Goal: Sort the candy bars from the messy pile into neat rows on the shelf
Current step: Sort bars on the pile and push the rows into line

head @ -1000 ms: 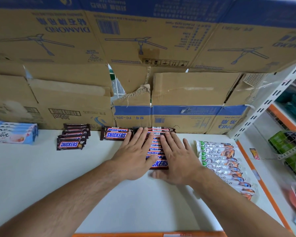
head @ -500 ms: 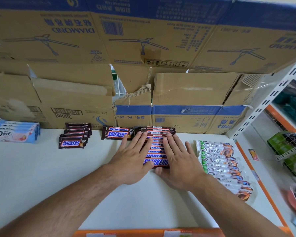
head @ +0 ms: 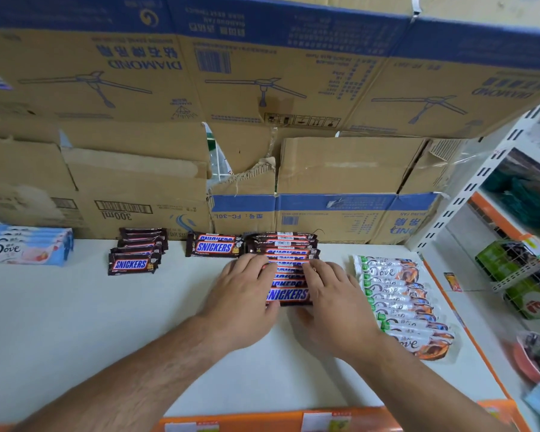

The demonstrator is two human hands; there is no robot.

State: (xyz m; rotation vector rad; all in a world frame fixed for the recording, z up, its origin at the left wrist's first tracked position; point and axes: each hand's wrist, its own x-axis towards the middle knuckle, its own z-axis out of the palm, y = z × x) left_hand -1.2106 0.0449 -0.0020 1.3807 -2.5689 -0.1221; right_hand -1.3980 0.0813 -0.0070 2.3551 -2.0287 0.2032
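A row of overlapping brown Snickers bars (head: 289, 294) runs from the shelf's back toward me at centre. My left hand (head: 243, 294) presses flat against the row's left ends and my right hand (head: 334, 304) against its right ends, thumbs near the front bar. Neither hand holds a bar. Left of this row lie two stacked Snickers bars (head: 214, 246) and a short row of smaller Snickers (head: 134, 257). Blue Dove bars (head: 25, 251) sit at far left. A row of green-and-orange Dove bars (head: 399, 300) lies to the right.
The white shelf (head: 106, 338) has an orange front edge (head: 293, 420) with price tags. Cardboard boxes (head: 340, 169) form a wall along the back. A white upright post (head: 468, 194) bounds the right side, with a neighbouring shelf of green packages (head: 524, 275) beyond.
My hands have slid outward from lying across the Snickers row to its two ends, so more of the front bar's label shows. The row stays in place.
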